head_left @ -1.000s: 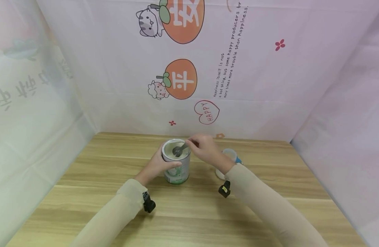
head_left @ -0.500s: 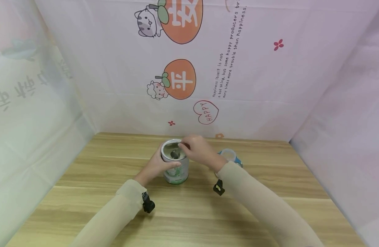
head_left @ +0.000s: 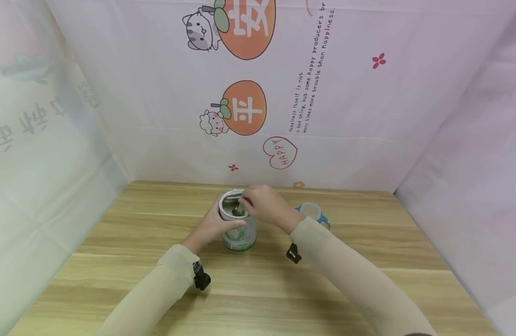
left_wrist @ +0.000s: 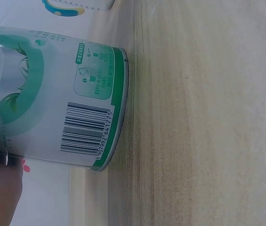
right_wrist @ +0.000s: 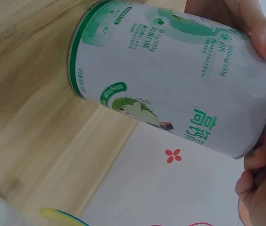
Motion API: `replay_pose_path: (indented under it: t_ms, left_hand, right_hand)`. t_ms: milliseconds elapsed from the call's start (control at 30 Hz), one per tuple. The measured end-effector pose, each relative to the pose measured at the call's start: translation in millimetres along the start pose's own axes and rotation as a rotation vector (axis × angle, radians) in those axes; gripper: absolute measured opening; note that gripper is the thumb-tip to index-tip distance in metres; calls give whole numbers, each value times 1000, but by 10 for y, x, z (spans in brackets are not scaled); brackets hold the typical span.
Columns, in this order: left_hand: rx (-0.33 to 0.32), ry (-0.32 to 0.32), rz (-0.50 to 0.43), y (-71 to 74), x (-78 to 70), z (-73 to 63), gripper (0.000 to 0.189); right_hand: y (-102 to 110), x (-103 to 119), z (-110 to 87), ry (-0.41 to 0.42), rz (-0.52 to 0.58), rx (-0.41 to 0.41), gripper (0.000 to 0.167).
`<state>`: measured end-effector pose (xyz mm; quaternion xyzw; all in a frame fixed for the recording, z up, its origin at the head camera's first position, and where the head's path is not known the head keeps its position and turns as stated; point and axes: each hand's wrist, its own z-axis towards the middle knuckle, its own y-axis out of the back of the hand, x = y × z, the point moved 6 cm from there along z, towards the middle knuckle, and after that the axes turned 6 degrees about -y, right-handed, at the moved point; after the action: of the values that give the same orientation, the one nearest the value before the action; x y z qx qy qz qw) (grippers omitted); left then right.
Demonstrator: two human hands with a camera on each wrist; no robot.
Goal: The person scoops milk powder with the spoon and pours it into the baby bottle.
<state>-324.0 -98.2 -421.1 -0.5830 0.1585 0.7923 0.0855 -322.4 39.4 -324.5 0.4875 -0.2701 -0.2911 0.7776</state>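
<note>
A white and green milk powder tin (head_left: pixel 243 237) stands on the table, its open top tilted slightly towards the head camera. My left hand (head_left: pixel 215 223) grips it around its left side, thumb across the front. Over the rim, my right hand (head_left: pixel 267 205) pinches a metal spoon (head_left: pixel 238 212), whose bowl is down inside the tin; the fingers cover its handle. The right wrist view shows the tin's printed side (right_wrist: pixel 170 80), with curled right fingers (right_wrist: pixel 258 157) at its rim. A barcode faces the left wrist camera on the tin (left_wrist: pixel 86 129). What lies deep in the tin is hard to make out.
To the right of the tin is a translucent cup (head_left: pixel 310 211) with blue handles, partly behind my right forearm. The wooden table (head_left: pixel 249 294) ends at a printed cloth wall (head_left: pixel 337 158) close behind the tin, with more cloth at both sides.
My right hand has moved left and slightly down over the tin's mouth, and the spoon has gone deeper inside. More of the cup shows. My left hand and the tin have stayed put.
</note>
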Motion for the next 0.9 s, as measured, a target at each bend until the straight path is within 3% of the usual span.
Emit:
replay_pose_path:
  t_ms: [367,667,900]
  left_hand:
    - [-10,10,19,-2,0,-3,87]
    - [-8,10,-2,-8,-8,-15,85]
    - [-6,15,19,-8,-32,-19,89]
  right_hand:
    - [-32,80,88,-15,-48,159,21]
    - [-43,91,72,-16,-43,149,22]
    - [-80,48,87,-47,16,202,30]
